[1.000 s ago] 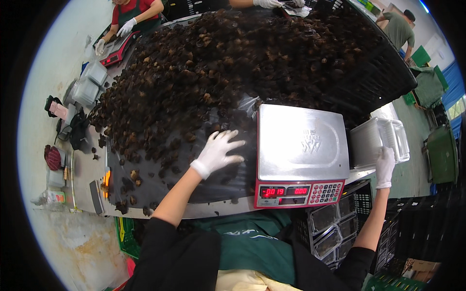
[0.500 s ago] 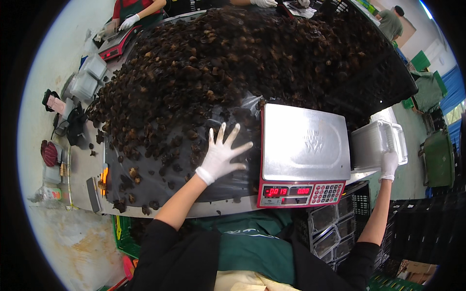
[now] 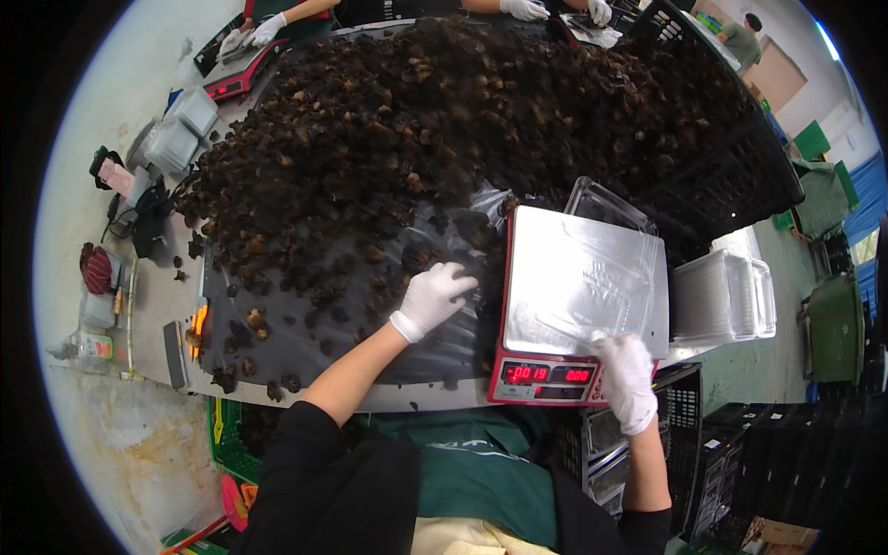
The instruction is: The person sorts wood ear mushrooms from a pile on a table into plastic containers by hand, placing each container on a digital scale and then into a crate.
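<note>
Over the silver scale (image 3: 555,277) with the red base, my right hand (image 3: 627,381) in a white glove grips the near edge of a clear plastic clamshell box (image 3: 597,199). Its raised far part shows behind the scale's plate; the see-through body is hard to make out against the metal. To the left of the scale, my gloved left hand (image 3: 432,302) has its fingers curled in at the edge of a big heap of dark brown, ear-shaped mushrooms (image 3: 361,139). Whatever its fingers hold, if anything, is hidden.
A stack of clear boxes (image 3: 721,294) stands right of the scale. Black crates (image 3: 731,176) border the heap. An orange cutter (image 3: 197,328) and a dark phone-like slab (image 3: 176,354) lie at the left edge. Co-workers' gloved hands (image 3: 268,30) work at the far side.
My right hand has come from the box stack to the scale, bringing a clear clamshell box. My left hand, spread before, has moved slightly right and curled its fingers.
</note>
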`<state>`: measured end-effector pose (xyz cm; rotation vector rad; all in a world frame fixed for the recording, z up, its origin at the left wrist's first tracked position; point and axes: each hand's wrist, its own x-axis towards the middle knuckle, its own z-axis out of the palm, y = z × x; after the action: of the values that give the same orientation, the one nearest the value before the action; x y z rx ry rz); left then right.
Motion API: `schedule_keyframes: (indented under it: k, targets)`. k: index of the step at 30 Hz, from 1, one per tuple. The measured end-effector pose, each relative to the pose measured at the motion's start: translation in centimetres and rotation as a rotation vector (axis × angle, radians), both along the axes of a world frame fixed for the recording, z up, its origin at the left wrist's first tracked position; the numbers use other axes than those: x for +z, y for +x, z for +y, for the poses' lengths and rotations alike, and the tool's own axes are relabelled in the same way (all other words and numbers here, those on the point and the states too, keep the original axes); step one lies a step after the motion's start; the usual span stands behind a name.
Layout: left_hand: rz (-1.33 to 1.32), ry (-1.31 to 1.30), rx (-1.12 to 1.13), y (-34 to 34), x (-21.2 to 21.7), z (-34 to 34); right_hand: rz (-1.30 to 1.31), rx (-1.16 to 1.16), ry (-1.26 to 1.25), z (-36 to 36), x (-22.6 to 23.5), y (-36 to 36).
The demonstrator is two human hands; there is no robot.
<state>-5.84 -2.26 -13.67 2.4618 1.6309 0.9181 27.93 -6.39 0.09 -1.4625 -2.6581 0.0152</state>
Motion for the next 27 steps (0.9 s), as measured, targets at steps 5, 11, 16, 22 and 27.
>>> schedule_keyframes:
  k: [5, 11, 16, 22, 27]
  targets:
    - [-0.716, -0.249, 0.069, -1.0, 5.3, 1.4, 0.438, -0.239, 0.241, -0.6, 0.6, 0.1]
    - [-0.289, 0.215, -0.337, 7.4, 14.8, 2.2, 0.796, -0.379, -0.038, 1.0, -4.8, 1.9]
    - [0.099, -0.036, -0.49, 10.8, 13.3, 2.9, 1.131, -0.65, -0.407, 0.8, -1.0, -2.9]
    - [-0.294, 0.095, -0.394, 5.3, 14.9, 4.8, 1.193, -0.681, -0.438, 0.8, -1.6, -2.5]
    - [0.088, 0.103, 0.345, -8.9, 5.6, 7.9, 1.191, -0.638, -0.396, 0.7, -2.0, -1.9]
